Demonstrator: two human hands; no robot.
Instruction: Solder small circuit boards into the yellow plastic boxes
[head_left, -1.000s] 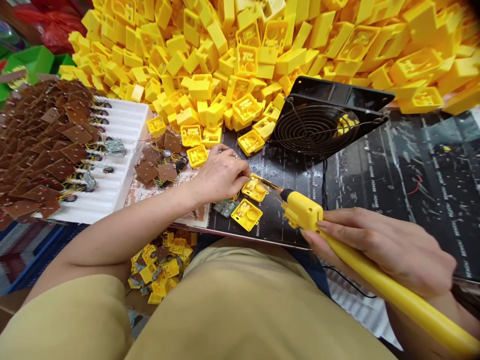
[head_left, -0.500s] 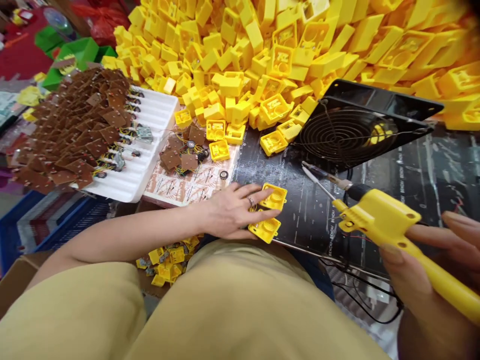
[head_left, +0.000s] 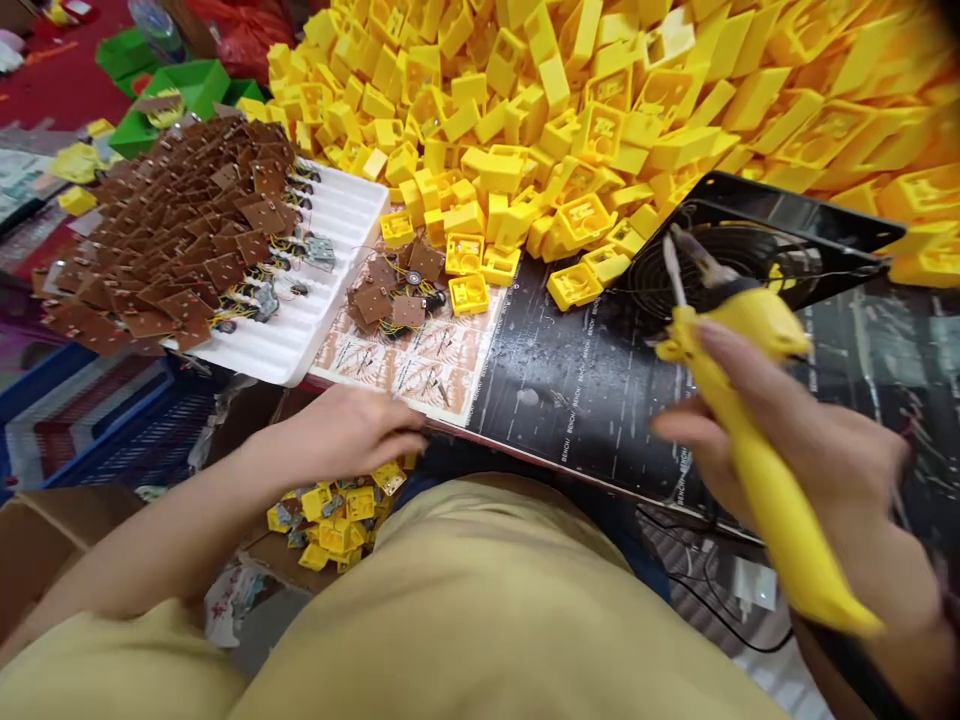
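Note:
My left hand [head_left: 356, 432] is at the table's front edge, above a carton of yellow cases [head_left: 334, 520]. Its fingers are slightly apart and point right, and nothing shows between them. My right hand [head_left: 806, 430] is wrapped round the handle of a yellow soldering tool [head_left: 772, 490], blurred by motion. The tool's metal tips point up and away, in front of a black fan [head_left: 772, 220]. Circuit boards with wires [head_left: 390, 290] lie in a small heap on a patterned sheet [head_left: 439, 375], beside a few loose yellow cases [head_left: 469, 294].
Yellow cases [head_left: 510, 110] are heaped across the back. At the left, many brown boards [head_left: 180, 220] cover a white foam tray [head_left: 337, 200]. Green bins [head_left: 184, 90] stand behind it, a blue basket [head_left: 105, 430] below. Cables [head_left: 720, 610] hang under the table's right part.
Two yellow cases are gone from the black mat under my left hand, which has moved left to the table edge. My right hand has raised the tool and turned its tips upward. The view has shifted slightly.

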